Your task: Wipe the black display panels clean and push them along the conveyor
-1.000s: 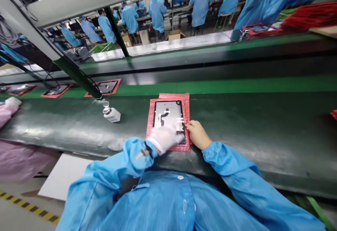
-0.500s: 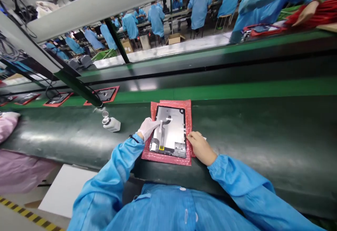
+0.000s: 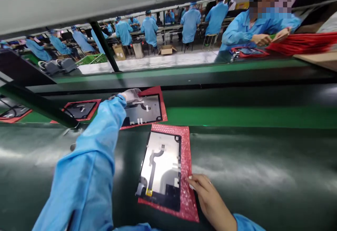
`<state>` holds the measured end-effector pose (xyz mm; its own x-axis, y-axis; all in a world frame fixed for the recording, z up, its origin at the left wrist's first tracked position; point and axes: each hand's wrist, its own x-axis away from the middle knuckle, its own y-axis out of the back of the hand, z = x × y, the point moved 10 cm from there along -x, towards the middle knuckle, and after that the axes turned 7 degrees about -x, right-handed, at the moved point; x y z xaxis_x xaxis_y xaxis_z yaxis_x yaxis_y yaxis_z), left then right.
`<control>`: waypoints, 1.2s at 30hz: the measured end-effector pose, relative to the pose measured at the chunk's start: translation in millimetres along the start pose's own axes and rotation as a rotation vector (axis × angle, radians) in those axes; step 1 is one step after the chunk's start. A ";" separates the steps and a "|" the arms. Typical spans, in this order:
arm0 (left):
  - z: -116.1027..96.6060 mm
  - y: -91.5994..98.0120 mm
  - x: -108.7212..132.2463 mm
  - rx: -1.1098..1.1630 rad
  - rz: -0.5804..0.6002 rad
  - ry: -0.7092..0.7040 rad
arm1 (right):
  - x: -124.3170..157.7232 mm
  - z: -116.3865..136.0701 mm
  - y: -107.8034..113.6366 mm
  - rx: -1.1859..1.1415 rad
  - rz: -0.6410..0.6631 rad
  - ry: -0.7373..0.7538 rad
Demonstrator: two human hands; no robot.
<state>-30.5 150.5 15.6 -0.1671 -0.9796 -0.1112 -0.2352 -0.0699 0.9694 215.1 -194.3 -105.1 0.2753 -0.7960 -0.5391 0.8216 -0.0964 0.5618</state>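
Where the left hand (image 3: 132,96) rests, the far panel (image 3: 154,106) lies lengthwise across the person's front, its long axis running left to right and its right end tipped slightly away.

Far panel: on a red far wrap (image 3: 163,107), over the green strip (image 3: 237,117), ahead and a little left of the body. Left hand nearer; right hand (image 3: 209,196) well apart.

Near panel (image 3: 164,168): on the near wrap (image 3: 187,192), upon the dark bench (image 3: 252,164), closer to the body. Long axis runs away from the person, far end leaning slightly right. Set toward the wrap's left, red showing beyond its top, right and bottom edges. Right hand nearer.

Left hand: white-gloved, over the far panel's left end and the wrap there. Arm outstretched forward, sleeve (image 3: 92,147) crossing left of the near panel. Fingers largely hidden; whether they grip cannot be told.

Right hand: bare, low at the near wrap's right edge, wrist toward the body, fingers pointing left and away. Thumb and forefinger close together, tips at the edge; whether they pinch it cannot be told. Small white bits at the fingertips, nature unclear.

Third panel (image 3: 81,110): farther left, also on red wrap, partly behind the post (image 3: 39,103).
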 end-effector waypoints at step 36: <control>-94.2 -67.6 409.4 0.289 -0.577 -0.373 | -229.0 178.4 -299.1 0.022 0.523 0.321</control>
<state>7.1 -263.6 -74.8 -0.2424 -0.6698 -0.7019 -0.6177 -0.4513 0.6440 -182.8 -89.7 -37.7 0.7786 -0.5217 -0.3488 0.5276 0.2432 0.8139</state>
